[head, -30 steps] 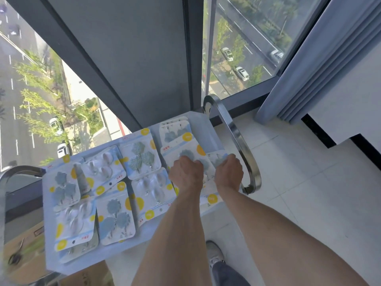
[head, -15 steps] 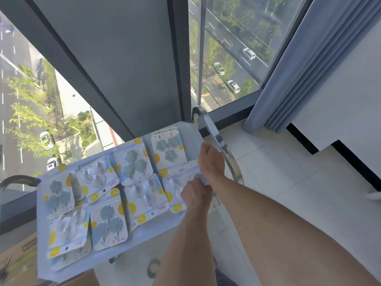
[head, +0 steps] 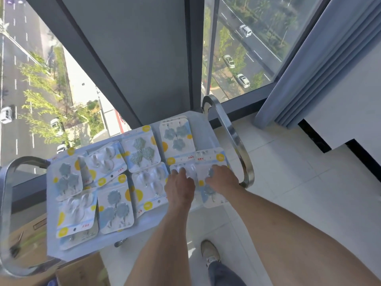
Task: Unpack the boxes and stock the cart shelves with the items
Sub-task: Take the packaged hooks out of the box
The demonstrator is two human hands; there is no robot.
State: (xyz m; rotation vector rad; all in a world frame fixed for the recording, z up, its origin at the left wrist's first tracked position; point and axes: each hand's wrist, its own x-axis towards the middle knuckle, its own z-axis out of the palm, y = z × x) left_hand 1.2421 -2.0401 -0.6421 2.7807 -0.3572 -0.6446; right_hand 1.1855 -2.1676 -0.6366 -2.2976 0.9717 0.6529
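Your left hand [head: 181, 188] and right hand [head: 221, 179] now both lie flat, fingers spread, pressing two packs [head: 208, 182] down at the right end of the cart shelf [head: 208, 131]. A moment ago the right hand was reaching toward the far edge while the left pinched a pack; that pack is now laid, filling the last gap in the near row. The red print on the cards is too small to read. A box [head: 82, 271] waits below the shelf's near-left corner.
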